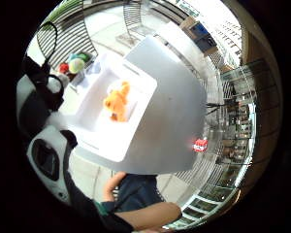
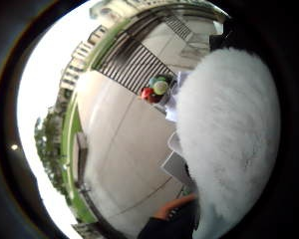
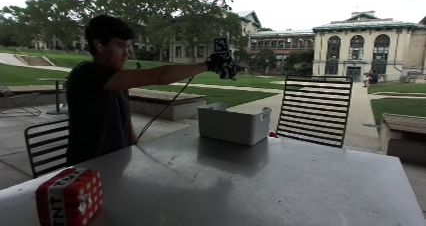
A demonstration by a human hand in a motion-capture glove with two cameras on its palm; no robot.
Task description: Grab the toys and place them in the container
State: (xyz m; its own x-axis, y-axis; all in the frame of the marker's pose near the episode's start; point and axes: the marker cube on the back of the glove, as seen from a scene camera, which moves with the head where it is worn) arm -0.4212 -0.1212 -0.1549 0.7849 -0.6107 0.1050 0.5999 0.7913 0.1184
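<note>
My gloved right hand [image 3: 223, 63] is raised high above the white container [image 3: 233, 126], which stands at the table's far side. A white fluffy toy [image 2: 229, 134] fills much of the thumb side palm view, close against the palm; the hand grips it. From the outside view the toy is hidden in the hand. An orange plush toy [image 1: 117, 103] lies inside the container [image 1: 99, 141], directly below the hand. A red TNT block toy [image 3: 70, 196] sits on the table's near corner, far from the container, also seen as a red block [image 1: 200, 144].
Several coloured round toys [image 1: 75, 63] lie beyond the container, off the table's far edge. A black slatted chair [image 3: 314, 108] stands behind the table, another chair [image 3: 46, 141] beside the person. The grey table [image 3: 266, 181] stretches wide between block and container.
</note>
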